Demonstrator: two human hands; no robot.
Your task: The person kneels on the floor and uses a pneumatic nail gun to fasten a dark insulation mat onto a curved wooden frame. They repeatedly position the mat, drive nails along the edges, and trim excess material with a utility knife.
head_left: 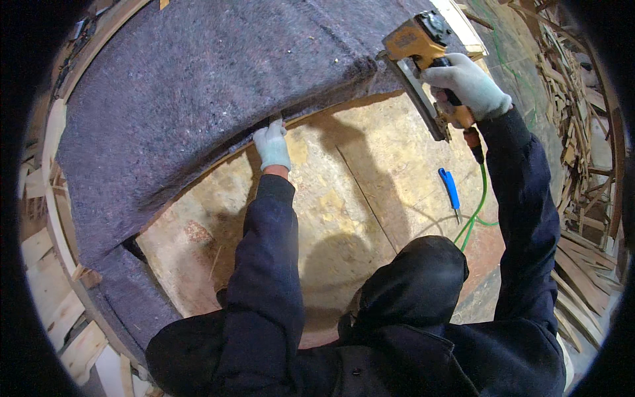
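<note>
A sheet of grey-purple felt is draped over a curved frame in front of me. My left hand, in a white glove, pinches the near edge of the felt, its fingertips partly tucked under the fold. My right hand, also gloved, is wrapped round the handle of an orange and black pneumatic stapler. The stapler is held up at the right end of the felt's edge, its long magazine slanting down toward me. From its handle base a green air hose runs down.
A blue-handled tool with a thin metal tip lies on the worn board near the hose. Wood scraps are heaped at the right, with more wood pieces at the left. My bent knee stands at the front.
</note>
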